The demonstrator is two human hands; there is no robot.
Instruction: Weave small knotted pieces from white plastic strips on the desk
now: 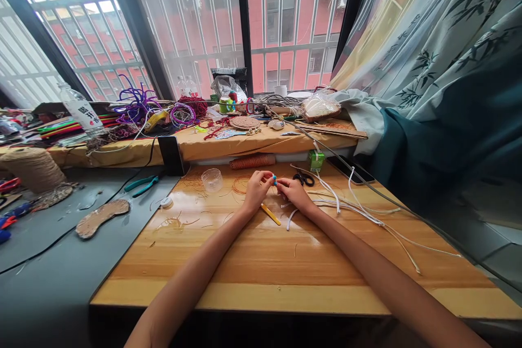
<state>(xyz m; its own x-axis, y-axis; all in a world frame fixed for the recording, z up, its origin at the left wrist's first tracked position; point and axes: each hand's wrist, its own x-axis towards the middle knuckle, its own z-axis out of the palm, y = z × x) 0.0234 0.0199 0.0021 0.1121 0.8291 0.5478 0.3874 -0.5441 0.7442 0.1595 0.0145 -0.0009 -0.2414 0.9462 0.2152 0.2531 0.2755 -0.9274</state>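
Observation:
Over the middle of the wooden table, my left hand (pixel 258 189) pinches a small bright blue piece (pixel 274 179) between thumb and fingertips. The piece is too small to tell its kind. My right hand (pixel 294 193) is closed at its lower right side, fingertips pinched against it. Just below the hands lies a flat yellow stick (pixel 271 214). Black-handled scissors (pixel 304 178) rest beyond my right hand, partly hidden by it. White cords (pixel 354 205) spread over the table to the right of that hand.
A clear round tub (pixel 212 180) stands left of my hands, with an orange-brown cord roll (pixel 253 161) behind. A green box (pixel 316 160) and a dark phone (pixel 351 169) lie at the back right. Teal pliers (pixel 142 186) are on the grey surface. A cluttered ledge (pixel 228 144) runs behind.

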